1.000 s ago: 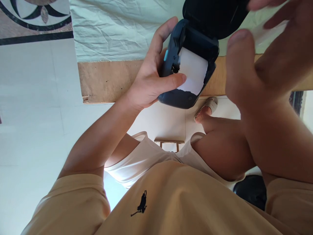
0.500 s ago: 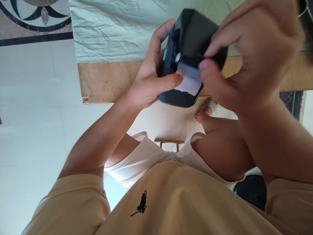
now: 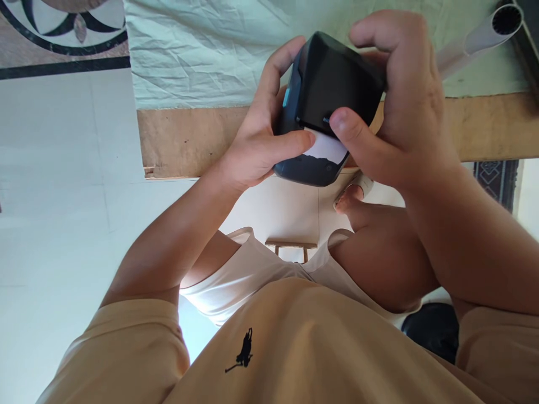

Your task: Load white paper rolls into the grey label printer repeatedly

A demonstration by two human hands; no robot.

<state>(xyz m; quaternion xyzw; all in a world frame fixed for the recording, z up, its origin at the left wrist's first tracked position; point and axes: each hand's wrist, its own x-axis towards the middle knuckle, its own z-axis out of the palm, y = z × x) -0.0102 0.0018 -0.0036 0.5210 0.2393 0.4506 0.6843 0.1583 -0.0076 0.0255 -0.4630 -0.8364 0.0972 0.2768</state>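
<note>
Between my hands is a black label printer (image 3: 341,78), held up in front of the table edge and tilted. A strip of white label paper (image 3: 326,148) with a ragged lower edge sticks out from under its lid. My left hand (image 3: 263,129) grips the printer's left side, its thumb resting on the paper and its fingers behind the body. Around the right side curls my right hand (image 3: 410,106), thumb pressed on the lid near small printed lettering that it partly covers. The right fingertips at the back are partly hidden.
A pale green cloth (image 3: 202,50) covers the table, whose bare wooden edge (image 3: 185,137) runs across the view. At the upper right lie a white tube (image 3: 480,42) and a dark object (image 3: 528,45). Below, a small wooden stool (image 3: 291,244) stands on the tiled floor.
My right hand has gone from pinching at the printer's front to wrapping its right side, thumb on the lid. The lid, earlier gapped along the left, now sits down. My left hand has barely moved.
</note>
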